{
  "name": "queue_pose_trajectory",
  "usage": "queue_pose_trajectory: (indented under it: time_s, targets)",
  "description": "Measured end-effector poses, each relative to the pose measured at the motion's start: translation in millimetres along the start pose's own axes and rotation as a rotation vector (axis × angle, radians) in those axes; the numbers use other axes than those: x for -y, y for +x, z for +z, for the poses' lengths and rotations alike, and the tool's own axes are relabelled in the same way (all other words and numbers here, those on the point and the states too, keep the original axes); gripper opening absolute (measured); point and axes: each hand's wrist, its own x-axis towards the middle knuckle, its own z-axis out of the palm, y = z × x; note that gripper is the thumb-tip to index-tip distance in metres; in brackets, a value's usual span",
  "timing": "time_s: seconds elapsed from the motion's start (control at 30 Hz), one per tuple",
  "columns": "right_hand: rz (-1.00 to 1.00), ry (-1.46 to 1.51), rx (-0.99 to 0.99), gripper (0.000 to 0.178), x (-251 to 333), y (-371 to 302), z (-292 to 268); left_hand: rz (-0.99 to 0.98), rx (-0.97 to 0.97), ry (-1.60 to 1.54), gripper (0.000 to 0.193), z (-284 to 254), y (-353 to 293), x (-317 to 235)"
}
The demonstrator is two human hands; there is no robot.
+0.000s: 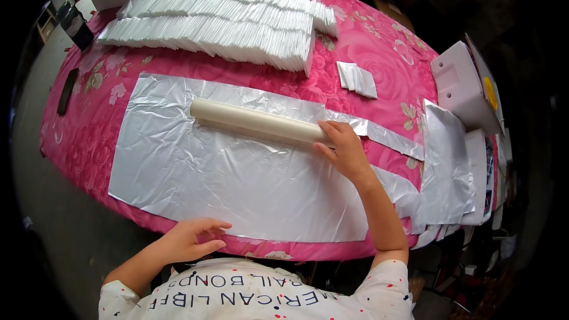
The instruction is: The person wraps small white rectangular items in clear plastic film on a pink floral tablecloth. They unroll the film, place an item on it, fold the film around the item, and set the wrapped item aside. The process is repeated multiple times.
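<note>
A wide, creased silvery-white sheet (195, 172) lies spread on the table before me. Across its far part rests a smooth cream-coloured tube (258, 120), slanting down to the right. My right hand (347, 149) grips the tube's right end, thumb on the near side and fingers over the far side. Close to the table's front edge is my left hand (188, 239), empty, its fingers apart beside the sheet's near edge. A narrow silvery strip (394, 142) runs to the right from the sheet's far side.
Rows of folded white packets (213, 29) cover the far left of the pink floral tablecloth (83, 142). A small packet stack (357, 79) lies right of them. White foam boxes (465, 83) and more sheets (444, 166) are at right; a dark bottle (74, 25) and black bar (68, 91) at left.
</note>
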Motion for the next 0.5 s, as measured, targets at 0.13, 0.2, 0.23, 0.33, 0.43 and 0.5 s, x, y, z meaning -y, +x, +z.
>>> queue_pose_trajectory:
  time_s: [0.13, 0.2, 0.23, 0.33, 0.43, 0.5]
  targets:
    - [0.18, -0.066, 0.086, 0.049, 33.3, -62.9, -6.5, 0.147, 0.031, 0.24, 0.043, 4.9, 24.3, -16.7]
    - [0.257, 0.014, 0.171, 0.047, 64.0, -95.3, -4.2, 0.246, -0.009, 0.386, 0.05, 14.7, 37.5, -16.3]
    - [0.28, 0.069, 0.188, 0.046, 77.9, -110.1, -3.6, 0.342, -0.073, 0.489, 0.057, 23.0, 46.0, -15.3]
    - [0.158, 0.201, 0.18, 0.047, 97.0, -144.5, 10.3, 0.563, -0.234, 0.702, 0.074, 50.3, 71.8, -9.6]
    - [0.123, 0.158, 0.157, 0.05, 86.5, -164.8, 20.4, 0.584, -0.273, 0.807, 0.085, 70.2, 99.9, -5.7]
    - [0.142, 0.014, 0.136, 0.051, 66.7, -175.1, 20.5, 0.589, -0.287, 0.869, 0.085, 78.2, 110.2, -9.8]
